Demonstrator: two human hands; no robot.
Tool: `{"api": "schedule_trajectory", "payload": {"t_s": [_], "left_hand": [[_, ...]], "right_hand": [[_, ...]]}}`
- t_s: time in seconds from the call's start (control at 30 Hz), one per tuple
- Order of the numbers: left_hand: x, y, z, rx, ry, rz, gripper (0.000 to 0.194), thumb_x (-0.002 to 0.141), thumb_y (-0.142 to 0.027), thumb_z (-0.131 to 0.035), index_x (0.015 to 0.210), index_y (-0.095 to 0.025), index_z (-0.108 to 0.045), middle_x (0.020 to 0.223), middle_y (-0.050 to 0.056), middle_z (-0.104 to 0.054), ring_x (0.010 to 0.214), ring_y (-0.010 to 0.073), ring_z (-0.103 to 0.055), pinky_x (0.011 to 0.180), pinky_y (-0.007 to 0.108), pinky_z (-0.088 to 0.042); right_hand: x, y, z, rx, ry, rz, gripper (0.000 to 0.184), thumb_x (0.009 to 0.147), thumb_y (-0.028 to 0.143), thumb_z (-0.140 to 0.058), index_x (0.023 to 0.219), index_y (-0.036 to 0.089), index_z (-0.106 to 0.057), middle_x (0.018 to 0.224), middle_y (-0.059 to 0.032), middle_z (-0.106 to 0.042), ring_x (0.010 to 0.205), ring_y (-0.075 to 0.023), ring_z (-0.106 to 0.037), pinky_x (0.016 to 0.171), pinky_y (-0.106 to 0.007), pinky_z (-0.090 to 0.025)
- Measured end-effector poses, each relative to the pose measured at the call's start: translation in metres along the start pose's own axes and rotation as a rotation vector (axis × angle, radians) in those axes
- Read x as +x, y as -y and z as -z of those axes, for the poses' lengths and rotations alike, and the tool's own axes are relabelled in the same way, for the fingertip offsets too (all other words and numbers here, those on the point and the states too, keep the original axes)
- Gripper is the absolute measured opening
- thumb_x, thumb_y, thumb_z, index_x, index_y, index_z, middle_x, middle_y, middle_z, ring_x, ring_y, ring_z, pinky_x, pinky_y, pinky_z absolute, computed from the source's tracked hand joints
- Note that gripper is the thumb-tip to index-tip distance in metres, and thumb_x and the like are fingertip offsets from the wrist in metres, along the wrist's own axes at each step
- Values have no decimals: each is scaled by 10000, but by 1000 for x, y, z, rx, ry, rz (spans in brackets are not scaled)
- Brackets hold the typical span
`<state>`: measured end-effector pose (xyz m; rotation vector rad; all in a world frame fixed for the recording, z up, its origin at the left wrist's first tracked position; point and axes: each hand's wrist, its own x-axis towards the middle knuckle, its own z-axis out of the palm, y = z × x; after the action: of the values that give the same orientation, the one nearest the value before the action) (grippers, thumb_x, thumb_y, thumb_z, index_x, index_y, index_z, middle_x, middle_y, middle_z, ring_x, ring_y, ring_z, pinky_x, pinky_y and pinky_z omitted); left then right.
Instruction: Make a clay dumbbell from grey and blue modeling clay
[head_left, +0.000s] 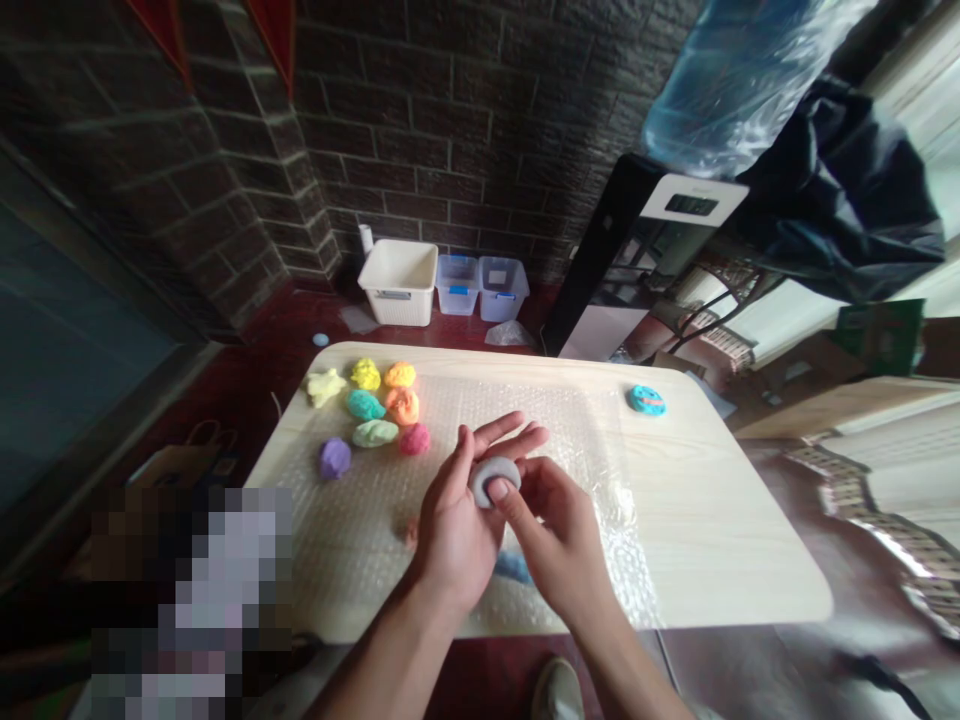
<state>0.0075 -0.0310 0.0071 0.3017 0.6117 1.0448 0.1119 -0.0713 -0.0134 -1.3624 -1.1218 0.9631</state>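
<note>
A round, flattened piece of grey modelling clay [512, 472] rests on the upturned palm and fingers of my left hand [461, 535], above the table. The left hand cradles it, with its fingers stretched out. The thumb of my right hand [566, 540] presses into the face of the disc, and the other right fingers curl by its edge. Beneath the hands, a blue piece [514, 567] and a brownish piece [412, 532] lie on the bubble wrap [345, 560], both partly hidden.
Lumps of clay sit at the table's left, among them a purple one [334, 458], a pink one [414, 439] and a teal one [365, 404]. A blue disc with an orange strip [646, 400] lies far right. Bins [397, 290] and a water dispenser [615, 270] stand behind the table [720, 520].
</note>
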Motion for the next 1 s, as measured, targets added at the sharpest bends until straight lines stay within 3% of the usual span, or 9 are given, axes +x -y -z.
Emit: {"api": "schedule_trajectory", "payload": {"t_s": [0.2,0.3,0.4,0.47,0.53,0.6,0.63,0.77,1.0], "left_hand": [[4,-2,5,29,99,-15,409,1057,-391,-548,1302,-173,-792,1446,147,-726,1467,284,-539,1233,416,-345],[6,0,8,42,107,102,521,1057,-492,-508,1235,-118,-824,1420,187,-731,1460,330,-535,1251,451,-332],[6,9,8,86,93,163,578,1036,-578,-549,1186,-103,-843,1345,201,-761,1375,351,-604,1256,474,-342],[6,15,7,66,89,132,545,1028,-567,-587,1164,-110,-849,1317,194,-775,1342,341,-634,1251,471,-367],[7,17,5,13,72,92,492,1043,-516,-589,1102,-110,-862,1294,187,-787,1339,321,-648,1250,447,-387],[8,16,2,-54,48,65,480,1068,-467,-556,1006,-108,-869,1249,188,-805,1336,312,-665,1245,437,-408],[8,15,1,-88,40,59,494,1079,-454,-535,960,-109,-868,1216,190,-815,1326,315,-678,1239,448,-422],[6,11,-2,-163,29,69,565,1096,-458,-490,811,-114,-835,1096,195,-837,1262,351,-727,1192,522,-484],[3,10,-2,-97,53,68,524,1049,-462,-583,700,-117,-766,1065,187,-831,1192,366,-757,1135,524,-545]], "right_hand": [[8,8,17,167,146,-76,265,882,423,-864,864,205,-714,715,11,-681,583,-115,-536,553,-268,-412],[13,13,32,137,252,-176,286,826,415,-902,828,196,-718,724,-5,-705,624,-138,-588,598,-285,-437],[14,13,36,33,281,-159,270,873,435,-847,901,189,-741,790,-35,-725,693,-173,-621,632,-310,-449],[12,11,32,-6,227,-111,289,892,457,-824,963,196,-720,822,-39,-715,711,-186,-623,634,-322,-464],[9,7,25,-62,51,-31,363,845,473,-868,1006,218,-666,886,-39,-703,767,-204,-637,670,-338,-504],[6,1,17,-145,-165,50,529,746,466,-950,1093,242,-618,1045,-60,-703,948,-250,-670,793,-379,-558],[5,-2,13,-138,-196,59,628,715,462,-973,1172,257,-594,1147,-74,-699,1063,-275,-674,871,-406,-574],[3,-15,4,129,-2,-28,721,784,470,-937,1346,304,-517,1310,-79,-683,1209,-290,-696,1028,-466,-588],[6,-26,9,145,5,-84,858,717,438,-986,1413,282,-510,1371,-112,-667,1272,-322,-680,1117,-505,-544]]}}
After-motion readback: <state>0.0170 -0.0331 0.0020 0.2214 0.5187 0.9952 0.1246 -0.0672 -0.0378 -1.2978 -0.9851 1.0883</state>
